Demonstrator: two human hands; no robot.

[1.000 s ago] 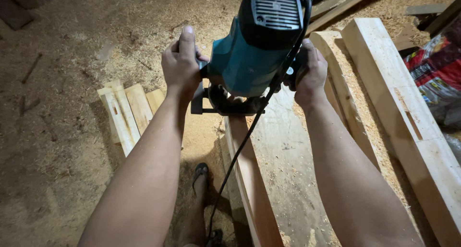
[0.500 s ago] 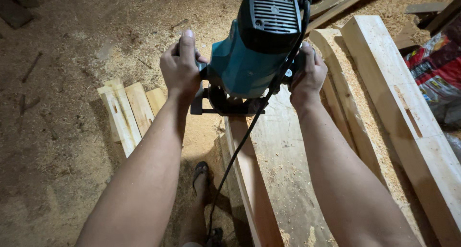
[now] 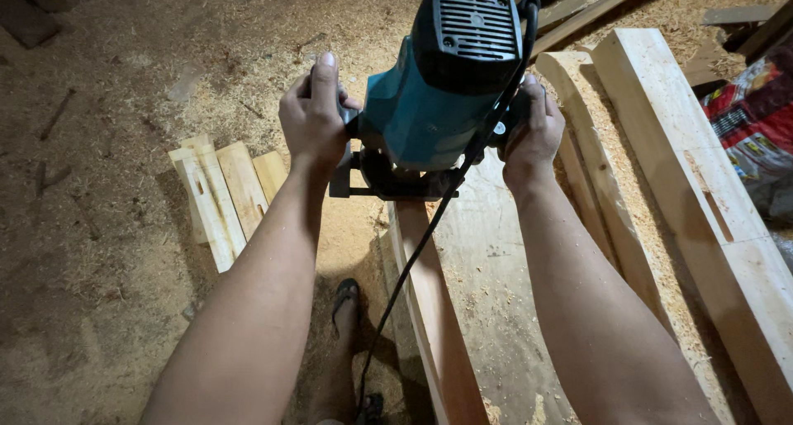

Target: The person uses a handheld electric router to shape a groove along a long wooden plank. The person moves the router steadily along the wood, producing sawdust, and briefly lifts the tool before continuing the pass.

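Little has moved since half a second earlier: both hands remain wrapped on the side handles of the router, which sits at the same spot on the plank's edge, with the view shifted only slightly

At far left, short pale wooden offcuts (image 3: 219,200) lie side by side on the sawdust-covered floor (image 3: 99,144), one of them with a slot cut through it. Just right of them the left hand (image 3: 312,119) is clamped on the left handle, fingers curled round it and thumb pointing up along the top. Between the hands stands the teal-bodied router (image 3: 429,94), upright, its black vented cap facing the camera and its black base (image 3: 388,181) resting on the end of a narrow reddish plank (image 3: 438,326) set on edge. A black power cord (image 3: 413,268) runs from the top of the tool down past the plank toward the person's sandalled foot (image 3: 347,297) below. The right hand (image 3: 533,132) is closed on the right handle, which it hides from view. Beyond the right forearm a broad board (image 3: 496,284) dusted with shavings lies flat, then a thick pale beam (image 3: 702,194) with a mortise slot, and at the far right edge a red patterned sack (image 3: 756,119)
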